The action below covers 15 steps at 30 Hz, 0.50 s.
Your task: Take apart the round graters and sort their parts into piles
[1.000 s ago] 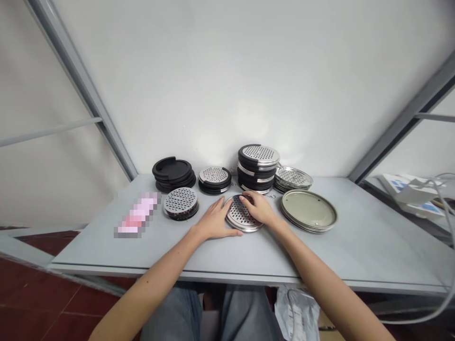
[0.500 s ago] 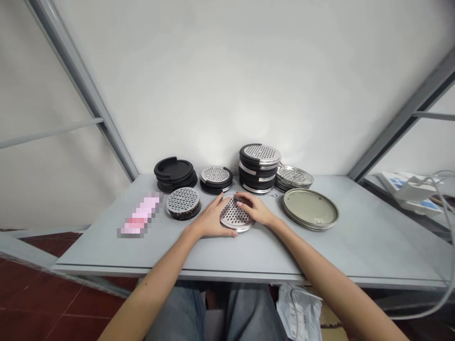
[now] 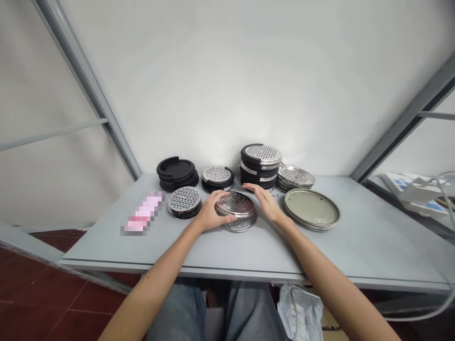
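My left hand (image 3: 212, 214) grips the left rim of a round, shiny metal disc with a perforated face (image 3: 235, 202), thumb at the near edge and fingers at the far edge. This disc is held slightly above a second round metal piece (image 3: 241, 225) on the table, which it mostly covers. My right hand (image 3: 266, 201) is open just to the right of the disc, fingers stretched out and apart from it. Behind stands a tall stack of perforated discs with black rims (image 3: 261, 166). To the left is a stack of smaller perforated grey discs (image 3: 185, 201).
Olive-green round plates (image 3: 313, 207) are stacked at right, with metal perforated discs (image 3: 296, 176) behind. Black rings (image 3: 177, 171) and a black-rimmed disc stack (image 3: 217, 178) stand at back left. A blurred pink item (image 3: 144, 213) lies on the grey table (image 3: 249, 255).
My left hand has raised and tilted the perforated disc, so the metal piece below shows. My right hand has let go of the disc and moved right, its fingers straightened.
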Each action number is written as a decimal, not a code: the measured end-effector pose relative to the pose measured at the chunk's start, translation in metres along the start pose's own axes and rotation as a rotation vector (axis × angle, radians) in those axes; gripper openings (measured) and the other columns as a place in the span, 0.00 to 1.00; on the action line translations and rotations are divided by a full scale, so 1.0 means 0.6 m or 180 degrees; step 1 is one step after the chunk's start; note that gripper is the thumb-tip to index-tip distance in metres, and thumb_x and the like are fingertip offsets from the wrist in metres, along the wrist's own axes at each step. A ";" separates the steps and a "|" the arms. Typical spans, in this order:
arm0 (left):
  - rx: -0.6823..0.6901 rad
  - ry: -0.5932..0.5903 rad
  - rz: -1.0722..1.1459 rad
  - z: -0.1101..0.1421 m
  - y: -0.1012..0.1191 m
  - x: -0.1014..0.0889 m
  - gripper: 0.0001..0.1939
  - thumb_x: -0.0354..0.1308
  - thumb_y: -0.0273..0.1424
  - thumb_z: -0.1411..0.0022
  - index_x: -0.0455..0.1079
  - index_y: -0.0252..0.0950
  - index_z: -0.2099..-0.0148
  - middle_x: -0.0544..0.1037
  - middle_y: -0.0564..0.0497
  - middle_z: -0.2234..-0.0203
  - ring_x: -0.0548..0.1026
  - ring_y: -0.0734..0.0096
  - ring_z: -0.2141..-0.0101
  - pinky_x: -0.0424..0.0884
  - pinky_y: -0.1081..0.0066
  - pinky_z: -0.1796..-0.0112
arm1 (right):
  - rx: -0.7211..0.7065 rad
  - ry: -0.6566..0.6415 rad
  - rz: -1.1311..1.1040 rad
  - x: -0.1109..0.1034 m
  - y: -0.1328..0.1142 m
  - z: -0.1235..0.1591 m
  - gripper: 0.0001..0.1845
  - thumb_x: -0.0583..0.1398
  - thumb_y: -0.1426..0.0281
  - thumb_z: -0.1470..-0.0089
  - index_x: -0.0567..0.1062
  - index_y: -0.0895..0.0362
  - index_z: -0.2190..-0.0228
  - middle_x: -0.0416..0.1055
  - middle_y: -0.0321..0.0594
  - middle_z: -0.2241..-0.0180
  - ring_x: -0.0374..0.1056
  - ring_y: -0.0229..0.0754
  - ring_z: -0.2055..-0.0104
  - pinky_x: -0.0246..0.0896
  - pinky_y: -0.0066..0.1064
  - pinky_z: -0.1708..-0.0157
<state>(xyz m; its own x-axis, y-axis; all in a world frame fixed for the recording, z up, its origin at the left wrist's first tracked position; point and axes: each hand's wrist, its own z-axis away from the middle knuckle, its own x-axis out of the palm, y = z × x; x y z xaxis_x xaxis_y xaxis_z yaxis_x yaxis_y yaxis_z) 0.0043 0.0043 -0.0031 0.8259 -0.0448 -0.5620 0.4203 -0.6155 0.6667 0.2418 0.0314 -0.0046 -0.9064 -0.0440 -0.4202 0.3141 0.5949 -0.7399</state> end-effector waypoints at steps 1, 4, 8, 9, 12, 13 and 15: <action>-0.0023 0.0093 0.0059 -0.001 0.001 -0.001 0.36 0.68 0.44 0.55 0.66 0.39 0.44 0.68 0.42 0.48 0.67 0.54 0.47 0.63 0.59 0.45 | 0.0048 0.0105 -0.0006 -0.002 0.003 0.000 0.24 0.44 0.58 0.37 0.73 0.53 0.52 0.70 0.43 0.48 0.63 0.45 0.44 0.54 0.43 0.41; -0.0115 0.0366 0.0290 -0.004 0.001 -0.004 0.30 0.67 0.43 0.52 0.69 0.38 0.47 0.70 0.42 0.50 0.69 0.55 0.49 0.64 0.60 0.47 | 0.0036 0.0277 0.0048 -0.003 0.011 0.000 0.20 0.48 0.63 0.39 0.72 0.54 0.51 0.72 0.44 0.50 0.66 0.46 0.46 0.59 0.44 0.44; -0.0314 0.0585 0.0750 -0.008 -0.007 -0.006 0.25 0.62 0.45 0.47 0.71 0.37 0.50 0.72 0.42 0.51 0.71 0.56 0.50 0.65 0.61 0.49 | -0.0253 0.0338 0.0484 0.002 0.008 -0.001 0.22 0.55 0.70 0.47 0.71 0.53 0.49 0.72 0.43 0.51 0.68 0.47 0.49 0.62 0.44 0.47; -0.0392 0.0595 0.0879 -0.009 -0.010 -0.006 0.25 0.62 0.46 0.46 0.71 0.37 0.50 0.73 0.42 0.52 0.71 0.56 0.51 0.66 0.61 0.49 | -0.0308 0.0371 0.0597 0.004 0.005 -0.001 0.22 0.56 0.70 0.47 0.72 0.52 0.50 0.73 0.43 0.52 0.69 0.47 0.50 0.63 0.44 0.47; -0.0739 0.0472 0.1296 -0.011 -0.018 -0.005 0.26 0.60 0.48 0.45 0.72 0.36 0.51 0.75 0.42 0.54 0.73 0.55 0.54 0.69 0.61 0.53 | -0.0365 0.0511 0.0727 0.008 0.002 0.000 0.18 0.58 0.67 0.46 0.74 0.52 0.53 0.74 0.43 0.55 0.71 0.46 0.55 0.66 0.41 0.52; -0.0853 0.0415 0.1411 -0.012 -0.020 -0.004 0.26 0.59 0.49 0.45 0.72 0.35 0.51 0.76 0.42 0.55 0.74 0.55 0.55 0.69 0.61 0.55 | -0.0359 0.0563 0.0723 0.008 0.003 0.000 0.17 0.58 0.66 0.46 0.75 0.52 0.54 0.75 0.42 0.56 0.71 0.45 0.56 0.67 0.40 0.54; -0.1001 0.0356 0.1549 -0.012 -0.022 -0.005 0.28 0.59 0.50 0.45 0.72 0.33 0.52 0.76 0.41 0.55 0.74 0.56 0.56 0.70 0.62 0.56 | -0.0347 0.0657 0.0709 0.008 0.006 0.000 0.14 0.58 0.65 0.45 0.77 0.52 0.58 0.76 0.42 0.59 0.72 0.45 0.59 0.68 0.40 0.55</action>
<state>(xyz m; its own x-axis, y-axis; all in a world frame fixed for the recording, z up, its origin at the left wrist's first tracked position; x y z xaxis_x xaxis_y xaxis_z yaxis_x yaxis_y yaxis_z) -0.0009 0.0183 -0.0065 0.9792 -0.1699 -0.1113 0.0600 -0.2812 0.9578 0.2388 0.0331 -0.0094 -0.8603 0.2540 -0.4419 0.4893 0.6547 -0.5762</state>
